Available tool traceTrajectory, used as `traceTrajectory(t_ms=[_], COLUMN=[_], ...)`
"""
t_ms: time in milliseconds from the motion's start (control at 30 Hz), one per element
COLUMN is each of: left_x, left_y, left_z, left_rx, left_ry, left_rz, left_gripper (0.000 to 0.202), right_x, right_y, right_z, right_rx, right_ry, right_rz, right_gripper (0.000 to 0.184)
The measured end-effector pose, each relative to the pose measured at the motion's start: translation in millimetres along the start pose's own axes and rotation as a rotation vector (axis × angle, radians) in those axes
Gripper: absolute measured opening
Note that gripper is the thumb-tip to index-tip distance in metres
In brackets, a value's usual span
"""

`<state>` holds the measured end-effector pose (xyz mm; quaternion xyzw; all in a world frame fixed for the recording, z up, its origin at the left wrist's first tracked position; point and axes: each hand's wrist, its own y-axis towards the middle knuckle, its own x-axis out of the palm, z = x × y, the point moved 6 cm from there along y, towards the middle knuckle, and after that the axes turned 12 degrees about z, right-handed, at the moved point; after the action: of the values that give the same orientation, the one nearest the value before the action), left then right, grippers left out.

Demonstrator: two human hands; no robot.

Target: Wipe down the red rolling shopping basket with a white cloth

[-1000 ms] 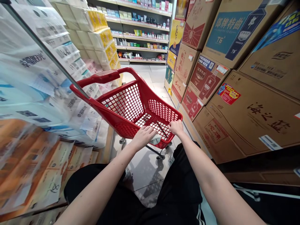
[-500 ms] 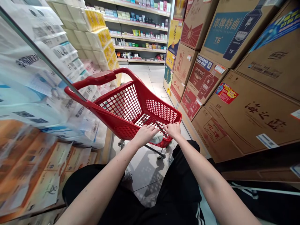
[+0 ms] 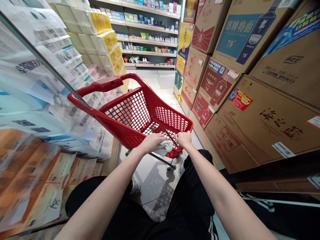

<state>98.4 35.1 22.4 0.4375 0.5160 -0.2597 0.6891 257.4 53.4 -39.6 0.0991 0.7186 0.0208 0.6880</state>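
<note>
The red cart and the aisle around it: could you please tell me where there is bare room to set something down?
The red cart holds nothing on its mesh floor beyond the left hand, which presses a white cloth on the near rim, and the right hand. The tiled floor ahead is bare. Paper packs on the left and stacked cartons on the right crowd both sides.

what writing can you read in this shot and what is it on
"郎牌特曲" and "T6": blue panel on the upper cardboard box.
"海之蓝": large brown carton at right.
"T6": red-printed box below.
Packs of tissue at left: print blurred, unreadable.
Shelf goods at back: too small.
Red shopping cart, the cloth, left hand, right hand: no text.
</note>
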Motion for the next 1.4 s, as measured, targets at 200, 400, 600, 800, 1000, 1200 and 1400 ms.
traceTrajectory(t_ms=[200, 400, 600, 800, 1000, 1200, 1400], left_x=[1.1, 2.3, 2.4, 14.0, 12.9, -1.3, -6.3], left_y=[1.4, 3.6, 3.8, 7.5, 9.5, 1.7, -13.0], left_z=[-0.7, -0.1, -1.7, -14.5, -11.9, 8.6, 22.1], left_rx=[-0.073, -0.125, -0.180, -0.341, -0.380, -0.133, -0.029], left_ry=[0.034, 0.052, 0.049, 0.054, 0.132, 0.081, 0.112], left_rz=[0.018, 0.052, 0.055, -0.039, 0.002, 0.073, 0.158], left_gripper=[0.028, 0.036, 0.040, 0.046, 0.047, 0.034, 0.029], right_x=[0.3, -1.1, -1.9, -1.2, -1.7, -0.3, -0.2], right_y=[-0.3, -1.2, -2.4, -2.4, -0.9, 0.3, -0.1], right_z=[-0.6, -2.4, -3.3, -2.4, -0.7, -0.4, -0.1], right_rx=[-0.001, -0.016, -0.008, 0.002, 0.005, 0.001, 0.008], right_ry=[-0.002, 0.006, -0.009, -0.002, -0.003, -0.005, -0.018], right_rz=[0.005, 0.023, 0.013, 0.005, 0.017, 0.024, 0.013], right_gripper=[0.046, 0.045, 0.045, 0.044, 0.044, 0.044, 0.044])
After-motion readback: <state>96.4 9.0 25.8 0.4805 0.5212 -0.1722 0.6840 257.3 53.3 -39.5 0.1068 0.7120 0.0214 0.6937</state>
